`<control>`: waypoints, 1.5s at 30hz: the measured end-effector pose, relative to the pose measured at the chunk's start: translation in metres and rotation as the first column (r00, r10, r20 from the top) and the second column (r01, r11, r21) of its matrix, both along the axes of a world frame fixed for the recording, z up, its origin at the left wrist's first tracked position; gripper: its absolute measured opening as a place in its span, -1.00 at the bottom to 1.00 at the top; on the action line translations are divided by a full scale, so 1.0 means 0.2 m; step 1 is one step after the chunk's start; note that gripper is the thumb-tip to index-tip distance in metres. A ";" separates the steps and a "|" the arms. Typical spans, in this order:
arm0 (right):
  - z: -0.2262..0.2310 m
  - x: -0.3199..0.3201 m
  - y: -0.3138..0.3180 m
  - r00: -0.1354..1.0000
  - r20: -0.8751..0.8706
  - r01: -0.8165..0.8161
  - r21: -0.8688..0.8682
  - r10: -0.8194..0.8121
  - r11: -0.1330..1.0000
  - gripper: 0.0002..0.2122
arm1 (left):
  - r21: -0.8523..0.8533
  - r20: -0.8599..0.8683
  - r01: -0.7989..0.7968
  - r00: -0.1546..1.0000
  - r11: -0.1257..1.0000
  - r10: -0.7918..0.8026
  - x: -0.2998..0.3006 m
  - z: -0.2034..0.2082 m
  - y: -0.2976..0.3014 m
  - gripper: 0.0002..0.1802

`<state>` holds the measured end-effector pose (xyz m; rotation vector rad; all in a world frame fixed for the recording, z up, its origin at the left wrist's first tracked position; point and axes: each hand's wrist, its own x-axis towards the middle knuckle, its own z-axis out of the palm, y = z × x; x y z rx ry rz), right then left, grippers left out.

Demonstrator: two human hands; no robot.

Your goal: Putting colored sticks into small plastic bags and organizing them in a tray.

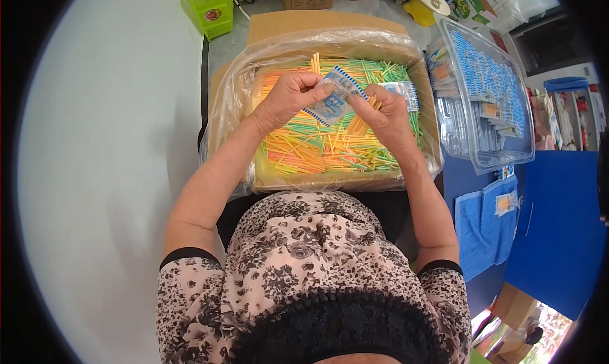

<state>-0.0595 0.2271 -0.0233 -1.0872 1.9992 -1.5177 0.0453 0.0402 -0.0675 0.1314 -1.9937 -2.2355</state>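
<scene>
1. The left hand (287, 99) pinches a small flat blue-and-white plastic packet (332, 97) above the box.
2. The right hand (385, 113) grips a bundle of thin sticks (360, 121) at the packet's edge.
3. A plastic-lined cardboard box (330, 181) holds loose yellow, orange and green sticks.
4. A clear plastic bin (482, 91) stands right.

A plastic-lined cardboard box (330, 180) rests on the person's lap, filled with thin sticks (317, 151) (yellow, orange, green). A clear plastic bin (507, 158) sits on the blue surface (558, 218) to the right.
</scene>
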 end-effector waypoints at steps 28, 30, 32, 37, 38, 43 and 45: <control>0.24 -0.09 -0.06 0.951 0.303 0.055 0.008 -0.055 0.998 -0.83 | 0.040 0.006 -0.082 0.997 0.996 0.082 0.00 0.02 0.01 -0.79; 0.23 -0.10 -0.07 0.956 0.286 0.068 0.006 -0.067 0.998 -0.82 | 0.033 0.000 -0.067 0.998 0.997 0.067 -0.01 0.02 0.01 -0.79; 0.23 -0.11 -0.08 0.962 0.256 0.095 -0.002 -0.091 0.995 -0.80 | 0.014 -0.008 -0.037 0.999 0.999 0.037 -0.01 0.01 0.01 -0.80; 0.18 -0.09 -0.16 0.989 -0.092 0.109 -0.058 -0.114 0.992 -0.78 | 0.044 0.025 -0.037 0.999 0.998 0.036 0.00 0.02 0.01 -0.80; 0.19 -0.07 -0.17 0.980 -0.155 0.121 -0.039 -0.126 0.992 -0.78 | 0.068 0.040 -0.038 0.999 0.997 0.035 0.00 0.02 0.01 -0.81; 0.25 -0.03 -0.20 0.941 -0.335 0.061 0.038 -0.045 0.997 -0.78 | 0.143 0.060 -0.054 0.997 0.988 0.046 -0.01 -0.01 -0.02 -0.79; 0.27 -0.02 -0.20 0.932 -0.363 0.016 0.060 0.006 0.998 -0.78 | 0.156 0.054 -0.062 0.997 0.986 0.054 -0.01 -0.02 -0.03 -0.79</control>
